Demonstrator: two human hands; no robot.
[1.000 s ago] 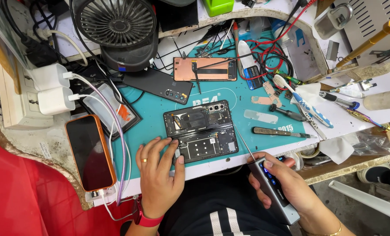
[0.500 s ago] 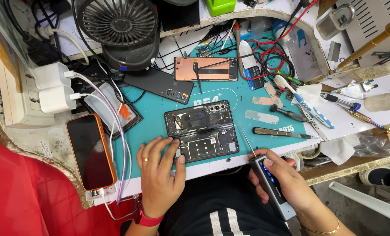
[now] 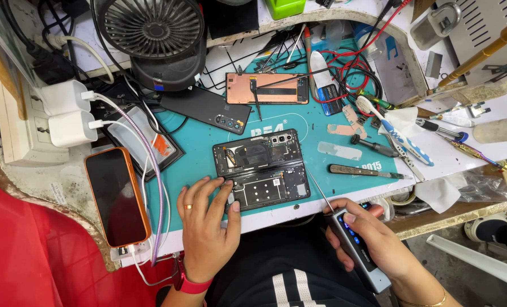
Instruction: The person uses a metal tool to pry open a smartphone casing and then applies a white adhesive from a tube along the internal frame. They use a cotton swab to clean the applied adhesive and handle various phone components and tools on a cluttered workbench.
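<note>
Though between hands [image 3: 208,219], opened phone [image 3: 262,169].

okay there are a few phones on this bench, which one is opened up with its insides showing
The black foldable phone in the middle of the teal mat, steadied by the left hand. The orange-cased phone and the dark phone near the fan lie closed.

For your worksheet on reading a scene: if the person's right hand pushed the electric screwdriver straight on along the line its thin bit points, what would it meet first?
The right hand aims the electric screwdriver up-left. Its bit would probably meet the opened phone first, near the lower right corner, though height is unclear.
</note>
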